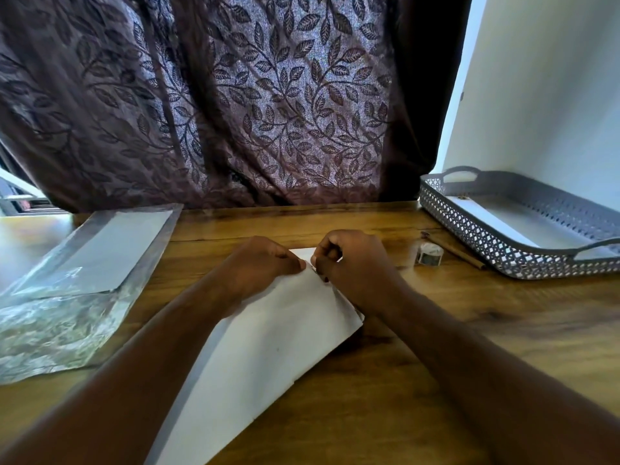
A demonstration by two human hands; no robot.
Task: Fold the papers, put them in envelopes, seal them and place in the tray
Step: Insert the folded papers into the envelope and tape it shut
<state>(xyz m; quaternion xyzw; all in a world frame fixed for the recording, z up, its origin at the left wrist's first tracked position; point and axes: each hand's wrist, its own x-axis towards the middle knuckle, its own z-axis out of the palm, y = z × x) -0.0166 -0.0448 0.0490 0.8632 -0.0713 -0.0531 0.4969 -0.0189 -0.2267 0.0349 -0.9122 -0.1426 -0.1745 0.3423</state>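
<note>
Backdrop: a dark purple curtain with a woven leaf pattern [235, 95] hangs behind the wooden tabletop [436, 347]; a white wall panel stands at the right.
Tabletop: brown wood grain, carrying everything below.
Paper supply: a clear plastic packet of white sheets [77, 280] lies at the left edge, well apart from the work.
Tray: a grey perforated plastic tray with loop handles [469, 229] sits at the far right; a flat white piece already lies inside it, probably a finished envelope.
Work piece: a long white envelope or folded paper [268, 347] lies slanted in the middle, its far end under both hands; which of the two it is, I cannot tell for sure.
Left hand [258, 266]: curled, fingertips pinching the white edge at the far end.
Right hand [352, 263]: curled nearly closed, fingers pinching the same edge just beside the left.
Small items: a small clear tape roll [429, 255] and a thin brown stick [456, 251] lie between the hands and the tray.
Step in hand: likely working the flap or opening at the far end, inserting or closing.
Next move: probably press the flap flat, seal it, perhaps with the tape, then carry it right to the tray.
</note>
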